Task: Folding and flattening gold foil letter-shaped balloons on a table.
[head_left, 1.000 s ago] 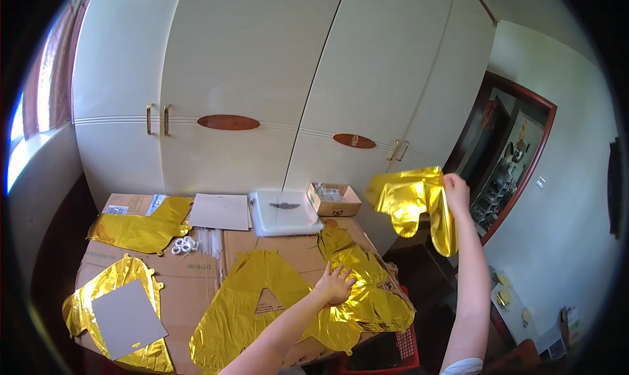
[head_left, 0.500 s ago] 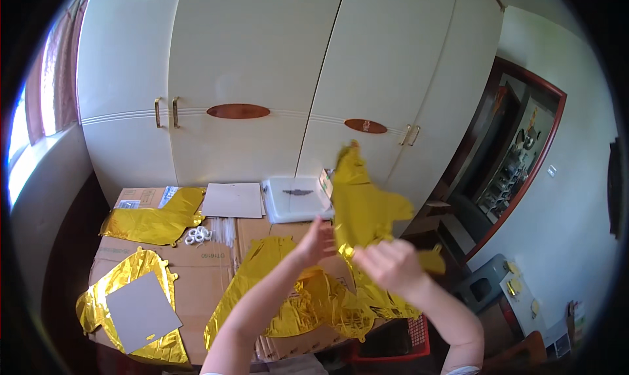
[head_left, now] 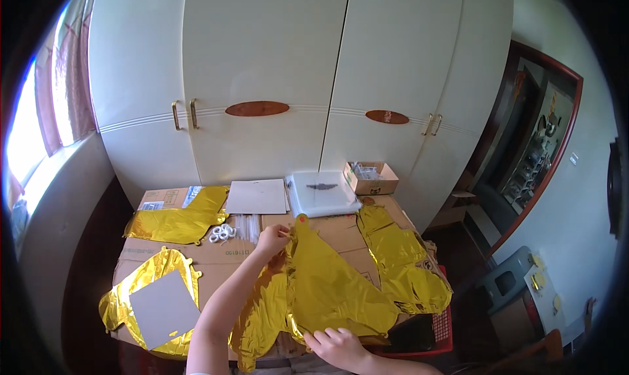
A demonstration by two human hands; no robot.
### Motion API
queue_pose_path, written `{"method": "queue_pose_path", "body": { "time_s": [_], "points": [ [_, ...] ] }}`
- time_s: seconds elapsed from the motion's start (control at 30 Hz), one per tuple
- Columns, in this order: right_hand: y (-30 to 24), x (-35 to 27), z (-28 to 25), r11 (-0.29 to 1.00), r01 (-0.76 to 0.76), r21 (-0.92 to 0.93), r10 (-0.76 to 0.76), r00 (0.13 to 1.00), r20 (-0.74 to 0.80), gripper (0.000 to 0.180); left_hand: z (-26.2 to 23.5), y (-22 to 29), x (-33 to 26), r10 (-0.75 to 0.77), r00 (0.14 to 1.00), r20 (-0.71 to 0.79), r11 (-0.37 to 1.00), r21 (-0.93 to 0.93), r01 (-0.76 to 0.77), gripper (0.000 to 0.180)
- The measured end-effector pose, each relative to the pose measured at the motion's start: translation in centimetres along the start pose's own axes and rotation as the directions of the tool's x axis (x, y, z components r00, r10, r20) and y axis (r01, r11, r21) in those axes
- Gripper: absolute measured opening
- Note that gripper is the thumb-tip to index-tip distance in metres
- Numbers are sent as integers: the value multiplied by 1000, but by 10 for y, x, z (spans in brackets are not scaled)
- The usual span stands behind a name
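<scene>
Nearest to me, the right hand (head_left: 337,349) has its fingers bent at the lower edge of a gold foil piece (head_left: 341,293); whether they pinch it, I cannot tell. The foil spreads between the two hands, partly covering another gold foil (head_left: 259,326) on the flat cardboard (head_left: 223,270). At its upper left edge, the left hand (head_left: 274,239) holds it with narrow fingers. To the right, a red basket (head_left: 446,329) contains something dark. Farther, an open carton (head_left: 377,187) holds clear packets (head_left: 369,172), before a white wardrobe (head_left: 275,47).
</scene>
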State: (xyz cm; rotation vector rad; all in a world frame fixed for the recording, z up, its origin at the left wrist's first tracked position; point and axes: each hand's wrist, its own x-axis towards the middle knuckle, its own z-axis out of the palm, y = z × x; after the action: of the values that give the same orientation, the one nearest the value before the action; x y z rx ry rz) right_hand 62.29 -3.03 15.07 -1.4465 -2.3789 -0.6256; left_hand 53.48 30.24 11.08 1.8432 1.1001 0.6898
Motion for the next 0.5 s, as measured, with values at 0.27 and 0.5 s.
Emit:
{"method": "queue_pose_path", "body": {
  "time_s": [0.27,0.5],
  "points": [
    [-9,-2,4,978,-93,186,81,994,73,17,7,-12,-6,156,970,-185,906,418,-66,32],
    [61,-12,38,908,-315,278,304,949,84,34,9,4,-37,266,959,-101,769,622,-148,58]
  ]
}}
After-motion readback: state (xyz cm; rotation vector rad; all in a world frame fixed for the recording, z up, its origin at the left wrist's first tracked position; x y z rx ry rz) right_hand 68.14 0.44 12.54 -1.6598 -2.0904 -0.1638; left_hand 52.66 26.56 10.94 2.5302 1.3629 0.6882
